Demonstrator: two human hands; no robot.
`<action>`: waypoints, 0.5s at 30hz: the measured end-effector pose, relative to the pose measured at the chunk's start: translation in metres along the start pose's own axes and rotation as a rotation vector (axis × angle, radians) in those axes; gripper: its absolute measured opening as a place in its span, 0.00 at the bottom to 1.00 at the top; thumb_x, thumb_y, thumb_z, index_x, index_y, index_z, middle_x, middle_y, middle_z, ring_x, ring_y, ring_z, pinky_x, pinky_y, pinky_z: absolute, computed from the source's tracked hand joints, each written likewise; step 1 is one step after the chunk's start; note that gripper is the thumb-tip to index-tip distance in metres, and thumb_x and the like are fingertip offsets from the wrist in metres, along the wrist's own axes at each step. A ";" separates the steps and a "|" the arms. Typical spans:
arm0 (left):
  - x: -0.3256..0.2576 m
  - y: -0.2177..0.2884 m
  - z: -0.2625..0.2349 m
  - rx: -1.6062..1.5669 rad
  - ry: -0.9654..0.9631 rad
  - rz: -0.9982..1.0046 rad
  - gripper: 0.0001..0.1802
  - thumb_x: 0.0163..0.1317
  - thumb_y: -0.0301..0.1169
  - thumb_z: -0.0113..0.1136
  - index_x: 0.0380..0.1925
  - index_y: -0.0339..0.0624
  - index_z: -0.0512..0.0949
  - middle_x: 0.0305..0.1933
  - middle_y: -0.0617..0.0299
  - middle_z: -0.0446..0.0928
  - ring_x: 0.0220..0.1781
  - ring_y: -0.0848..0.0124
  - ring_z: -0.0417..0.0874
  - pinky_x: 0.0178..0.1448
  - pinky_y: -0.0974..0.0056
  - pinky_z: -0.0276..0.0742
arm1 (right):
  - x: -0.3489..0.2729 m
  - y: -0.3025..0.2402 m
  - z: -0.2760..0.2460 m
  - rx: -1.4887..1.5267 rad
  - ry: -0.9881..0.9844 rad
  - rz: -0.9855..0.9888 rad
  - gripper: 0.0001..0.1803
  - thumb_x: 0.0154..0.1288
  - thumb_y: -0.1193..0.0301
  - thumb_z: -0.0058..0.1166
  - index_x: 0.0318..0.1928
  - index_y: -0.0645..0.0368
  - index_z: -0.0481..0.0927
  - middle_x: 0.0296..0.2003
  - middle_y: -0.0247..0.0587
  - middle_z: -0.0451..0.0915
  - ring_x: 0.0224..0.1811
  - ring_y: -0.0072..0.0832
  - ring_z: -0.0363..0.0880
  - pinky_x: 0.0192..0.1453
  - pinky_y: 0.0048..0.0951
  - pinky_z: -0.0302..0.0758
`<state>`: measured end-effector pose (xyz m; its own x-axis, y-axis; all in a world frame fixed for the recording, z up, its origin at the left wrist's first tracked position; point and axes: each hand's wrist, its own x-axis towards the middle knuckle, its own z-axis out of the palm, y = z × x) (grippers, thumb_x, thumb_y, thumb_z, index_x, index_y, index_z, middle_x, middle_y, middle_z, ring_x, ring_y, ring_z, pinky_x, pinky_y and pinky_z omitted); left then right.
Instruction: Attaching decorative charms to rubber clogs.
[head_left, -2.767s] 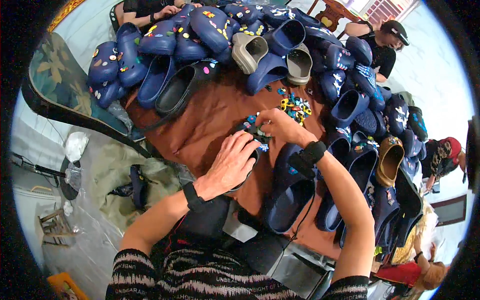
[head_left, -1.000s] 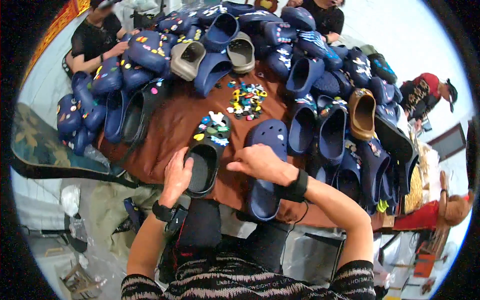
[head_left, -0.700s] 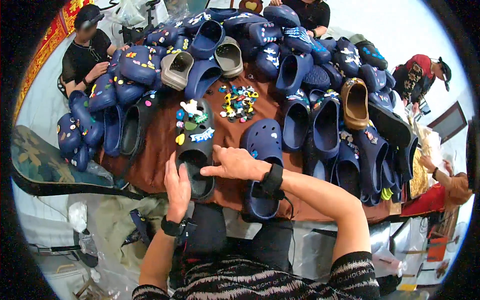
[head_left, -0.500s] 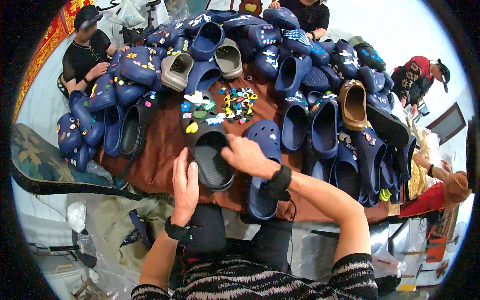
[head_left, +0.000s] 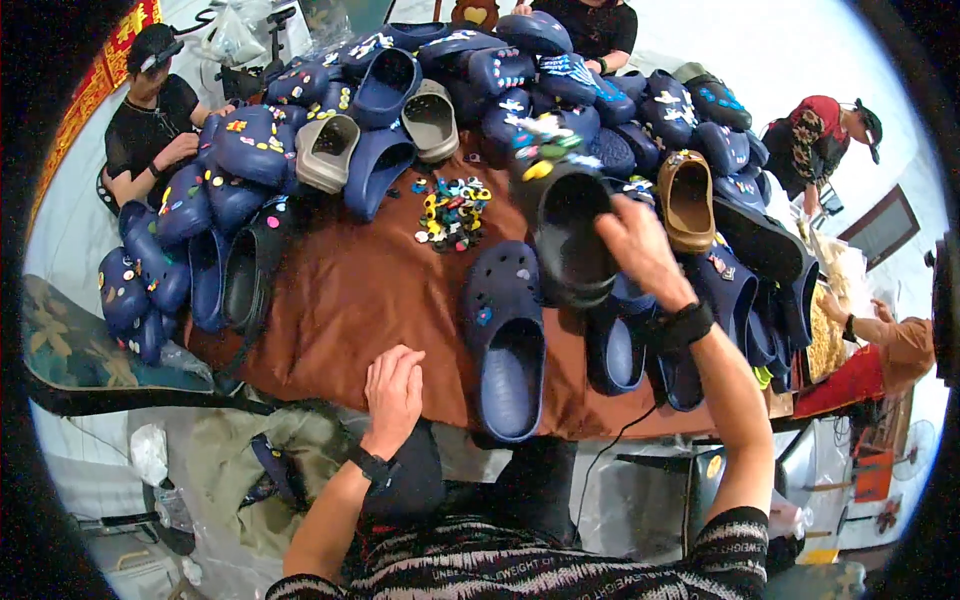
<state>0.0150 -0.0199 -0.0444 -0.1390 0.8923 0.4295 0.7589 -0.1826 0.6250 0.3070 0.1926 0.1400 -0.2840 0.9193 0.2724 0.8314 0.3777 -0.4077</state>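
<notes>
In my right hand is a black clog, gripped at the right rim of its foot opening. It hangs over the right side of the table, and the colourful charms on its toe are smeared by motion. My left hand lies on the brown cloth by the near edge, fingers stretched out and holding nothing. Between my hands a single navy clog lies with its heel toward me and a small blue charm on its toe. Beyond it sits a loose heap of small colourful charms.
Navy clogs are piled along the left and far sides. A brown clog and more navy clogs crowd the right. Grey clogs stand at the back. Other people work around the table.
My right hand has carried the black clog from in front of me to the right. My left hand has come away from beside it and dropped nearer the table edge.
</notes>
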 end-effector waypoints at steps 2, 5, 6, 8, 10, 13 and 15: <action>0.000 -0.002 0.005 0.036 0.020 0.025 0.10 0.67 0.29 0.53 0.44 0.40 0.79 0.49 0.54 0.77 0.54 0.54 0.76 0.59 0.53 0.70 | 0.024 0.034 -0.010 0.022 0.110 0.000 0.22 0.62 0.61 0.48 0.43 0.70 0.78 0.35 0.65 0.81 0.42 0.58 0.81 0.48 0.51 0.76; -0.001 -0.005 0.008 0.077 0.043 0.044 0.09 0.65 0.30 0.55 0.43 0.42 0.80 0.48 0.57 0.77 0.54 0.57 0.76 0.57 0.54 0.70 | 0.057 0.047 -0.029 0.116 0.188 0.035 0.23 0.61 0.61 0.48 0.33 0.75 0.77 0.29 0.67 0.79 0.35 0.56 0.81 0.41 0.48 0.74; -0.001 -0.005 0.010 0.072 0.041 0.047 0.09 0.65 0.30 0.55 0.43 0.42 0.80 0.48 0.57 0.77 0.54 0.57 0.76 0.57 0.54 0.70 | 0.072 0.064 -0.027 0.136 0.223 0.029 0.23 0.61 0.61 0.48 0.31 0.76 0.77 0.27 0.68 0.79 0.32 0.54 0.81 0.38 0.47 0.73; -0.002 -0.008 0.007 0.090 0.047 0.054 0.09 0.65 0.30 0.56 0.43 0.43 0.80 0.48 0.58 0.77 0.54 0.57 0.76 0.57 0.54 0.70 | 0.091 0.066 -0.024 0.132 0.247 0.056 0.24 0.60 0.60 0.48 0.30 0.76 0.77 0.27 0.69 0.79 0.32 0.56 0.80 0.40 0.48 0.73; -0.003 -0.007 0.008 0.078 0.045 0.065 0.09 0.64 0.30 0.57 0.43 0.42 0.80 0.48 0.58 0.77 0.54 0.57 0.76 0.58 0.54 0.70 | 0.112 0.083 -0.020 0.102 0.258 0.181 0.24 0.60 0.59 0.48 0.32 0.74 0.79 0.31 0.70 0.80 0.38 0.59 0.81 0.45 0.48 0.74; 0.000 -0.004 0.007 0.088 0.034 0.055 0.09 0.64 0.30 0.57 0.42 0.42 0.80 0.48 0.58 0.77 0.55 0.57 0.76 0.58 0.53 0.70 | 0.122 0.093 -0.006 -0.137 0.184 0.295 0.27 0.63 0.53 0.50 0.40 0.70 0.81 0.42 0.66 0.82 0.50 0.58 0.81 0.55 0.49 0.75; 0.000 -0.002 0.008 0.093 0.027 0.050 0.09 0.64 0.30 0.57 0.42 0.42 0.80 0.48 0.58 0.77 0.55 0.57 0.76 0.58 0.53 0.70 | 0.120 0.094 0.001 -0.324 0.045 0.390 0.31 0.64 0.47 0.53 0.46 0.66 0.81 0.49 0.61 0.82 0.54 0.56 0.80 0.59 0.50 0.74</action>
<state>0.0188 -0.0159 -0.0511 -0.1161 0.8714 0.4767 0.8212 -0.1858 0.5396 0.3506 0.3388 0.1333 0.0917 0.9767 0.1941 0.9790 -0.0528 -0.1967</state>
